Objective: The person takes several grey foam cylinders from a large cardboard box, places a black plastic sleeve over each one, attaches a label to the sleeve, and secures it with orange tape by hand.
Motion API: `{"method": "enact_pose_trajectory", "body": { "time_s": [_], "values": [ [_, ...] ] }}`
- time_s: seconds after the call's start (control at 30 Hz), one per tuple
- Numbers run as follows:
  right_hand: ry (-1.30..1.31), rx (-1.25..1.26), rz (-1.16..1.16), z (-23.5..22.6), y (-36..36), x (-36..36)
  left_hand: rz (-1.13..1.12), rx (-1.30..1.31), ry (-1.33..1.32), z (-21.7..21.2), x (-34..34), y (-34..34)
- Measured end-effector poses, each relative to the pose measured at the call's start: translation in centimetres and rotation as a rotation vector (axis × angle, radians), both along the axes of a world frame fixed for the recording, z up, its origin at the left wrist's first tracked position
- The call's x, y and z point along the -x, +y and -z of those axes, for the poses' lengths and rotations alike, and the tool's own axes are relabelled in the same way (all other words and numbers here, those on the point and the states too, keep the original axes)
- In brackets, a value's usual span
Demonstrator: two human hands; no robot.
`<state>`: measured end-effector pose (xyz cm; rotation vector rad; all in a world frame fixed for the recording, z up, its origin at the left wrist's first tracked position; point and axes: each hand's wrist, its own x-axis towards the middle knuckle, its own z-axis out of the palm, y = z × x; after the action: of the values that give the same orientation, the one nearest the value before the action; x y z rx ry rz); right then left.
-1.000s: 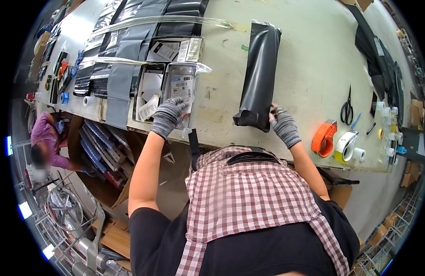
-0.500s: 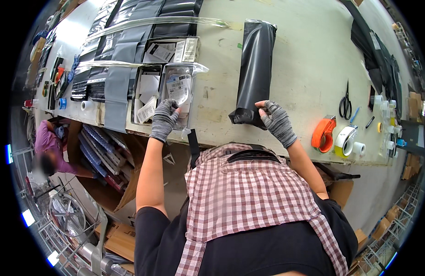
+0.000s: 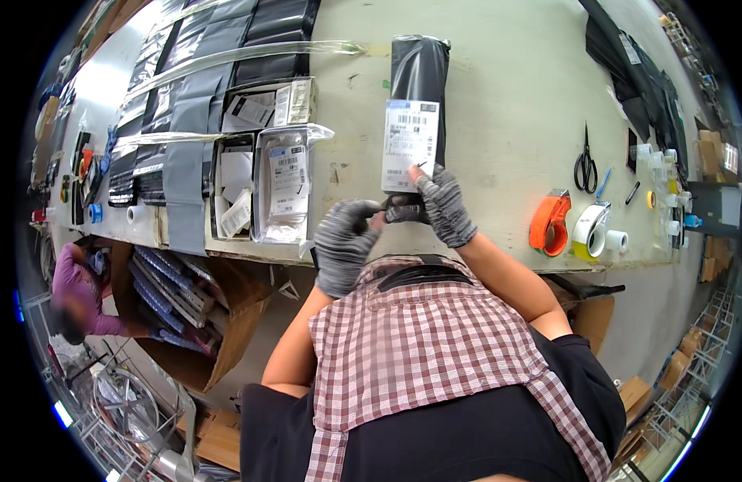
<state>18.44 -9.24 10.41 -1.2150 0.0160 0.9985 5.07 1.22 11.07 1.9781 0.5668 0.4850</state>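
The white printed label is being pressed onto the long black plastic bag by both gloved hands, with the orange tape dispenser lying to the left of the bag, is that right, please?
Not quite: the head view shows the orange tape dispenser to the right of the long black plastic bag, beside the rolls of tape. The rest holds: the left hand and right hand, in grey gloves, are at the white printed label on it.
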Motion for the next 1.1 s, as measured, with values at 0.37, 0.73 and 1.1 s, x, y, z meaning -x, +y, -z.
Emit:
{"method": "enact_pose_trajectory", "body": {
  "time_s": [0.37,0.73,1.1],
  "values": [
    [-0.529,0.067,-0.145,-1.6,-1.0,-1.1,-0.051,1.093,0.042,0.2,-1.1,0.1],
    [-0.389,0.040,-0.180,-2.0,-1.2,-1.3,-0.016,1.046,-0.023,0.6,-1.3,-0.4],
    [-1.347,0.248,-0.014,0.2,-0.4,-1.7,0.035,1.117,-0.004,0.6,-1.2,-0.5]
  ]
}}
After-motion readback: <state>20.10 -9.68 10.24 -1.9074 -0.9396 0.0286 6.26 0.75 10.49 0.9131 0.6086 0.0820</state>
